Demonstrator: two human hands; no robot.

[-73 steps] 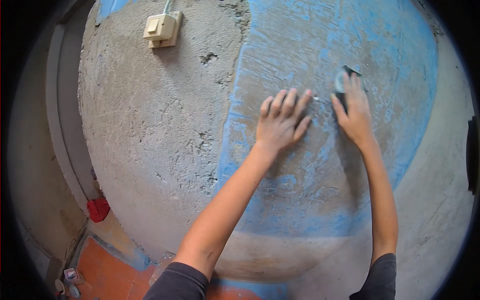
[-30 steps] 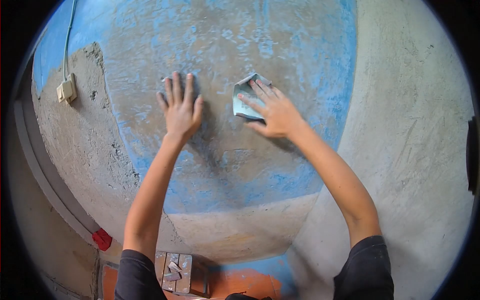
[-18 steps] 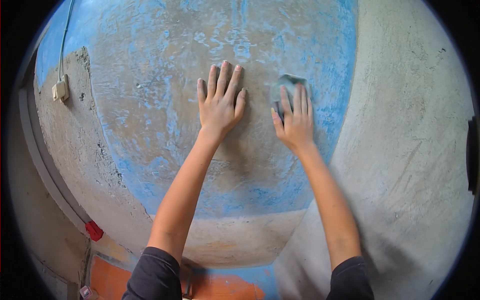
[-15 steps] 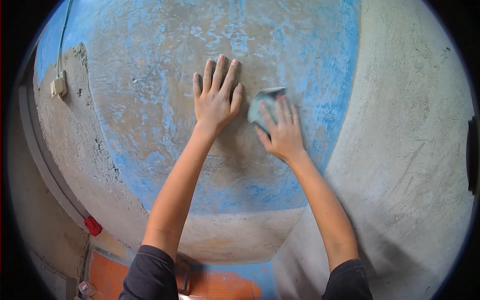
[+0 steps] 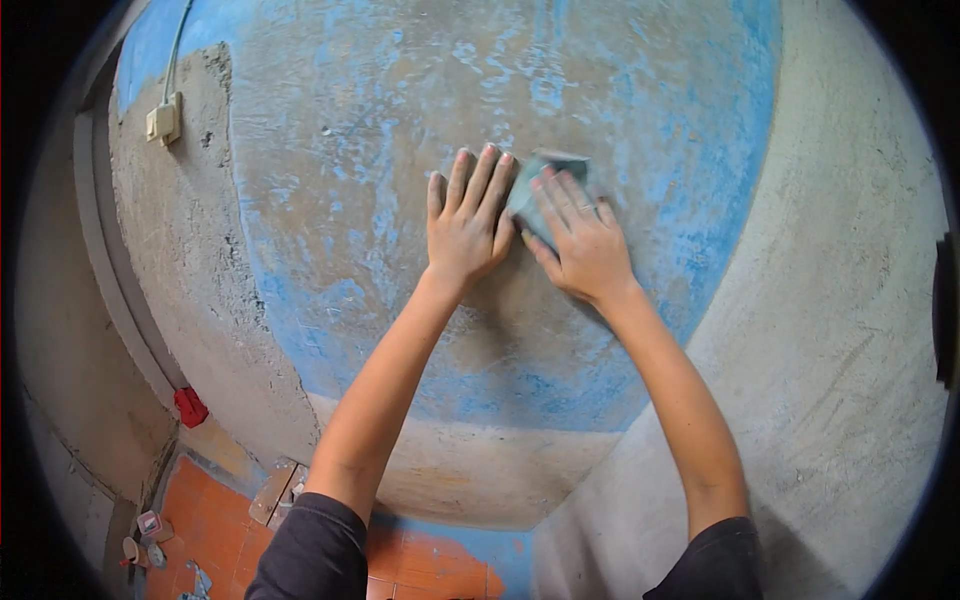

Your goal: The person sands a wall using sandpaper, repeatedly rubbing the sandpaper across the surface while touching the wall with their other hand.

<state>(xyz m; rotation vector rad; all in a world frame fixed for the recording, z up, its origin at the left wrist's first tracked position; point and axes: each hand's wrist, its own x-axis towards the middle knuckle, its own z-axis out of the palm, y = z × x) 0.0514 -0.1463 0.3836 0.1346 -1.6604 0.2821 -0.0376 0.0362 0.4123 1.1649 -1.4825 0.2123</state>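
Your left hand [image 5: 468,225] lies flat, fingers slightly spread, on the wall [image 5: 370,150], mottled with patchy blue paint and grey-brown plaster. Your right hand's [image 5: 588,240] grip is flattened, fingers close together, over the thin, angular, grey-green sheet [image 5: 526,194] just right of your left hand.

Orange floor tiles [image 5: 208,510] show beside what may be a stool [image 5: 270,494].

1. Sheet [image 5: 527,193] — partly hidden under the right hand [image 5: 583,232], slightly blurred.
2. Stool [image 5: 271,492] — mostly hidden behind the left sleeve [image 5: 312,550].
3. Cable [image 5: 176,48], cut off by the top edge.
4. Floor items [image 5: 152,526], too small to tell.
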